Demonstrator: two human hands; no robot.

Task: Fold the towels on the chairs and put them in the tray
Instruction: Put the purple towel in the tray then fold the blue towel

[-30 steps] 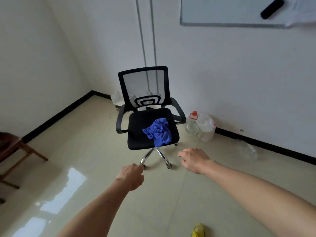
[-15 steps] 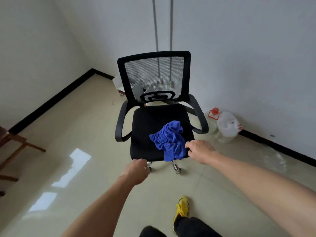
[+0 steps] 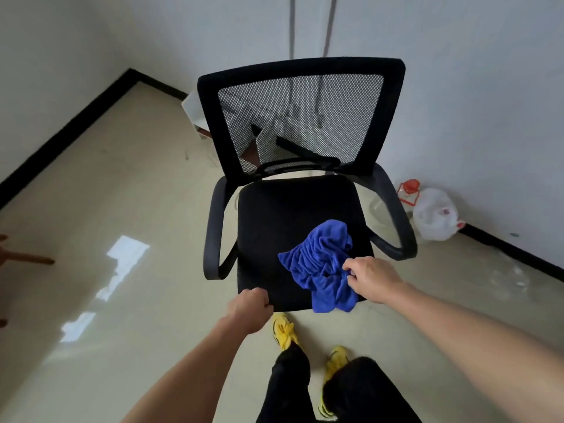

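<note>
Both arms reached the chair [image 3: 274, 224]: right grip [image 3: 370, 279] pinches the blue towel [image 3: 320, 264] just left of it; left grip [image 3: 250, 306] fisted, empty. Take a corner.

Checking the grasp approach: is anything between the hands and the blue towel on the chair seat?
Nothing visible. The right hand is at the blue towel's right edge, fingers against the fabric. The left hand, curled, is at the seat's front edge; only bare seat lies between it and the towel.
</note>
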